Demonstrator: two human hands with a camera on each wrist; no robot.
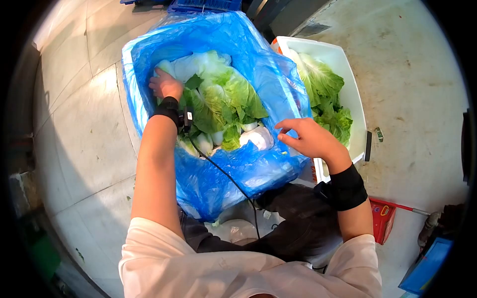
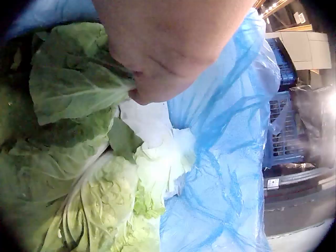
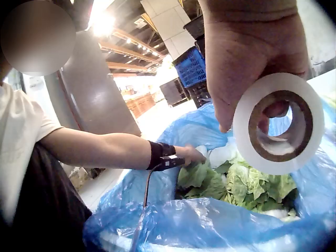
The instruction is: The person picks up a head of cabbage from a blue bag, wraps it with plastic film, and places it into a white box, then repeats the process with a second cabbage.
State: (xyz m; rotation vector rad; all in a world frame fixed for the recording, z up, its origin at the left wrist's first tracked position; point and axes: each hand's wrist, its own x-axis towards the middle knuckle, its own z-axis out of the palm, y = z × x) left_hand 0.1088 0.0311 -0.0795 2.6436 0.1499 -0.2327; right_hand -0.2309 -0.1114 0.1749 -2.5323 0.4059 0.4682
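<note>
My left hand [image 1: 165, 84] grips a Chinese cabbage [image 1: 164, 65] at the left side of a container lined with a blue plastic bag [image 1: 268, 64]. In the left wrist view, a dark green leaf [image 2: 79, 79] runs up to the thumb; the other fingertips are hidden. More green cabbages [image 1: 223, 94] lie beside this hand, white stem ends showing near the front. My right hand [image 1: 313, 140], above the bag's right edge, holds a roll of white tape [image 3: 244, 123] with a brown core. Fingers show through the roll's hole; the head view hides the roll.
A white bin [image 1: 355, 89] with more leafy cabbages stands right against the bagged container. Blue crates [image 1: 206, 5] are behind it. A red dustpan [image 1: 381, 218] lies on the floor at the right. A black cable [image 1: 223, 171] hangs from the left wrist across the bag.
</note>
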